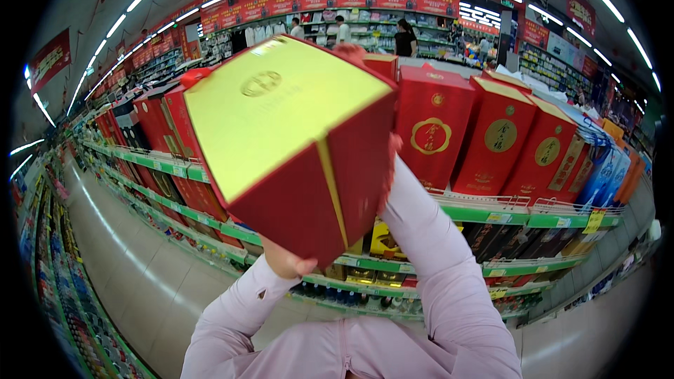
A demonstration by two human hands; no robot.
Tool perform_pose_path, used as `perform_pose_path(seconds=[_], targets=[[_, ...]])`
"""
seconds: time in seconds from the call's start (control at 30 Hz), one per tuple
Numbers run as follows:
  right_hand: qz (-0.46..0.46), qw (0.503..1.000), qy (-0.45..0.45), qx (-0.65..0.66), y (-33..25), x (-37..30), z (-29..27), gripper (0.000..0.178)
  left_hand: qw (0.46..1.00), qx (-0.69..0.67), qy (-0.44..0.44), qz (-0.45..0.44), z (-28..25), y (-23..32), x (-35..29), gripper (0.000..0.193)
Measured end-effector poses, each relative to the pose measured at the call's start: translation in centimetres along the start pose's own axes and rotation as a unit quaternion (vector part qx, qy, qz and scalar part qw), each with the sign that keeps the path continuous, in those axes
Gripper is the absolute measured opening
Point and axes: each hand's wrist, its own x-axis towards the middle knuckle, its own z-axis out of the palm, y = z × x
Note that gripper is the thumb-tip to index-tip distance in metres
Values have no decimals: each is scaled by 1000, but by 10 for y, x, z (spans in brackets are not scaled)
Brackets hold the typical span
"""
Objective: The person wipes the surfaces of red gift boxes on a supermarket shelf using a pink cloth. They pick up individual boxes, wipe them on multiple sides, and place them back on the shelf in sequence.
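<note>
A large dark red gift box with a bright gold top and a gold stripe down one edge is held up in front of me, tilted. My left hand supports its lower edge, the thumb showing and the other fingers hidden beneath. Against the box's right side, my right hand is mostly hidden; something reddish shows there, and I cannot tell whether it is a glove or a cloth. Another blurred reddish patch appears behind the box's far edge. Beyond it, similar red boxes stand upright on the shelf.
A green-edged shelf with wire rails runs across in front, several tiers deep. Blue gift bags stand at its right end. On the left, a tiled aisle separates it from another stocked shelf. Several people are farther back.
</note>
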Motion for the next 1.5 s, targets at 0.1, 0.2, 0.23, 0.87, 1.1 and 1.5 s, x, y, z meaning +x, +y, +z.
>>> perform_pose_path(seconds=[0.1, 0.2, 0.23, 0.87, 1.1, 1.5], targets=[[-12, 997, -41, -71, -40, 43, 6, 39, 977, 35, 144, 156, 21, -38, 38, 105], [4, 988, -51, -145, -67, 72, -8, 39, 946, 165, 160, 230, 38, -45, 85, 96], [18, 983, -42, -176, -79, 77, -13, 39, 910, 290, 141, 262, 37, -62, 95, 95], [198, 893, -157, -373, -51, 123, -111, 60, 902, 319, 240, 163, 120, -150, 97, 155], [388, 778, -134, -476, -31, 157, -104, 45, 903, 337, 247, 101, 126, -174, 86, 142], [138, 852, 55, -502, -79, 173, -91, 37, 942, 306, 138, 16, 132, -166, 111, 117]])
